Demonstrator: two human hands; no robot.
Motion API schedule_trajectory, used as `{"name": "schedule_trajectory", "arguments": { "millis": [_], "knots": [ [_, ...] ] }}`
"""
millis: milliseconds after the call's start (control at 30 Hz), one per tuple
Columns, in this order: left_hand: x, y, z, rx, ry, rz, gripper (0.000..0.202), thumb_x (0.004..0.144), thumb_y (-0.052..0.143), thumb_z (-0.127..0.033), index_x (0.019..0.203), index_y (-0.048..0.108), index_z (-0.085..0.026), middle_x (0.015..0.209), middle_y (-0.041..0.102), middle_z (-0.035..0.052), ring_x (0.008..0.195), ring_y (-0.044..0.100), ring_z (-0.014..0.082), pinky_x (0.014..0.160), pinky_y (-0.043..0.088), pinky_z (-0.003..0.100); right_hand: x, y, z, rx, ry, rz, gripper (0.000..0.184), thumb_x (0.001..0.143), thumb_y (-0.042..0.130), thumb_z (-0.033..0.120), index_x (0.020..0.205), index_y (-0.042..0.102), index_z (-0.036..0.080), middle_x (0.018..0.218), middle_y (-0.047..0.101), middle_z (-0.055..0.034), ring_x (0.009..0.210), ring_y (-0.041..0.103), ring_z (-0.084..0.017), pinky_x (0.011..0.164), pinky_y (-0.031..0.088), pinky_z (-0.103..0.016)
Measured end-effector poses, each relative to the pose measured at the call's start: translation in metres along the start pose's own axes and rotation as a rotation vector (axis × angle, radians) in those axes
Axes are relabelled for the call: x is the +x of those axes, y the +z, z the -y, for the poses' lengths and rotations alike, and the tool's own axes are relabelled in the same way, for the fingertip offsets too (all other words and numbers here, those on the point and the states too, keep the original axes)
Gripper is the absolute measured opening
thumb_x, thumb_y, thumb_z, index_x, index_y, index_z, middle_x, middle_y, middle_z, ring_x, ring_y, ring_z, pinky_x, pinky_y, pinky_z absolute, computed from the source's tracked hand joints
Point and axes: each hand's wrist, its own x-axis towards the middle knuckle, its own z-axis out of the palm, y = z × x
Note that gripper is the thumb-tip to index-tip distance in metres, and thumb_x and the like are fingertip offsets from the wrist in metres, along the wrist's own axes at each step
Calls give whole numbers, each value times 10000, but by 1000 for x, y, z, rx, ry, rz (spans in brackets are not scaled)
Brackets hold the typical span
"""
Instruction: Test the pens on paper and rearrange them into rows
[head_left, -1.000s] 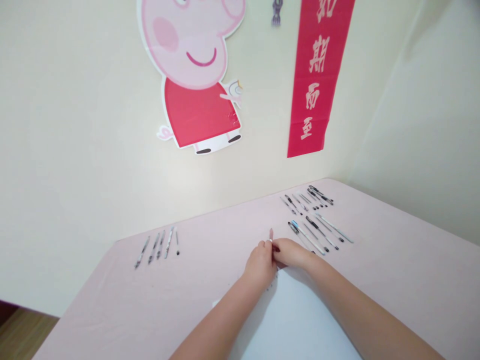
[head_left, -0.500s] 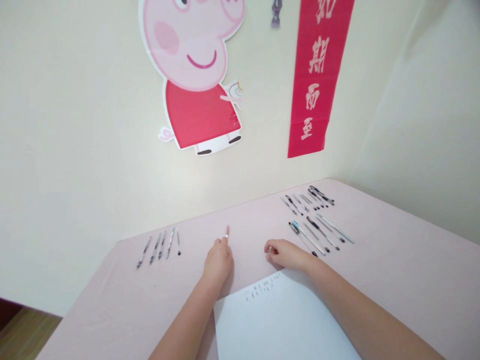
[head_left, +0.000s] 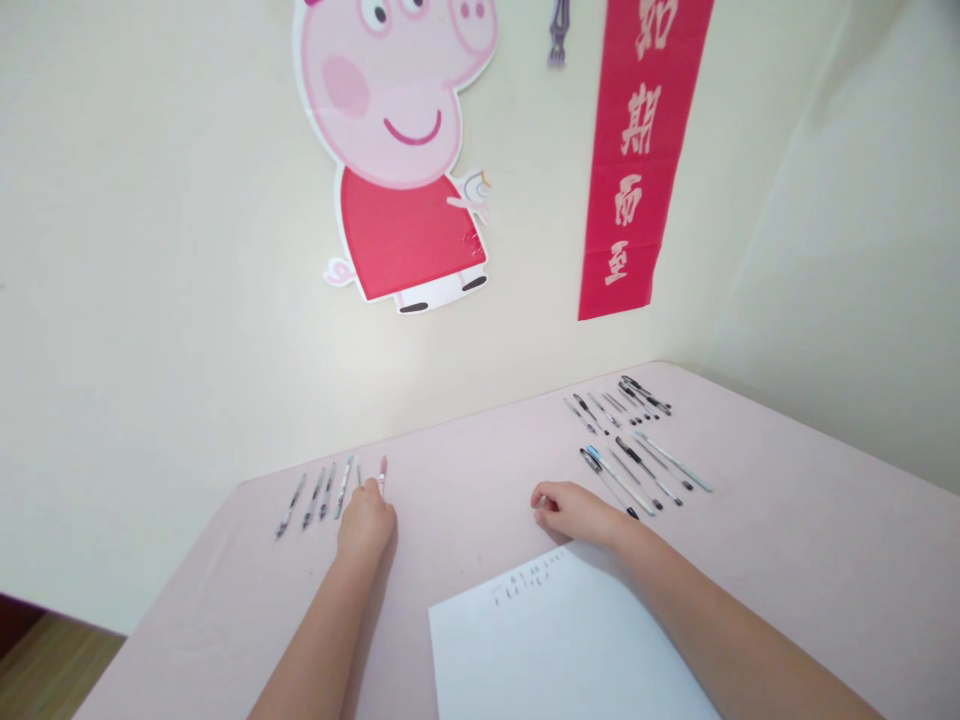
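Note:
My left hand [head_left: 365,525] is closed around a pink-tipped pen [head_left: 382,472] and holds it at the right end of a short row of pens [head_left: 319,496] lying at the table's far left. My right hand [head_left: 574,510] rests on the pink table [head_left: 787,560] with its fingers curled, just above the top edge of a white sheet of paper [head_left: 562,650] that bears a few small pen marks. What, if anything, sits under those curled fingers is hidden. A larger group of several pens [head_left: 630,440] lies to the right of my right hand.
The table stands in a corner between two cream walls. A cartoon pig cutout [head_left: 409,150] and a red banner with white characters [head_left: 637,150] hang on the far wall. Wooden floor [head_left: 45,670] shows at lower left.
My hands were together at the centre over the paper's top edge. My left hand has since carried the pink-tipped pen leftwards to the short row. My right hand has stayed put.

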Motion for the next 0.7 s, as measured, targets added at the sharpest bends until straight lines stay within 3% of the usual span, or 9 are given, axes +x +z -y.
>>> {"name": "schedule_trajectory", "arguments": {
  "millis": [200, 400, 567, 700],
  "knots": [
    [18, -1, 3, 11, -113, 55, 269, 742, 385, -130, 972, 522, -102, 924, 615, 177, 844, 617, 274, 694, 453, 352, 3, 3, -8, 9, 0, -12, 186, 728, 530, 179, 890, 618, 158, 659, 616, 3, 565, 510, -94, 527, 327, -191],
    [24, -3, 6, 26, -124, 70, 287, 747, 394, -144, 998, 524, -89, 946, 623, 186, 869, 617, 274, 701, 454, 345, 2, -3, -8, -44, 6, -22, 180, 740, 525, 207, 886, 625, 173, 695, 635, -7, 592, 528, -106, 535, 320, -200],
    [18, -6, 5, 46, -106, 72, 278, 764, 388, -167, 994, 518, -82, 935, 617, 181, 853, 620, 275, 686, 448, 344, -2, -33, -8, -297, 224, -153, 155, 774, 504, 249, 847, 625, 187, 786, 660, -48, 683, 566, -145, 562, 315, -230],
    [6, -13, -6, 80, -84, -2, 308, 788, 379, -219, 1043, 487, -82, 958, 596, 174, 861, 611, 267, 687, 437, 334, -9, -62, -17, -511, 440, -239, 185, 784, 483, 253, 862, 627, 167, 894, 664, -113, 810, 603, -215, 615, 355, -267]
  ]
}}
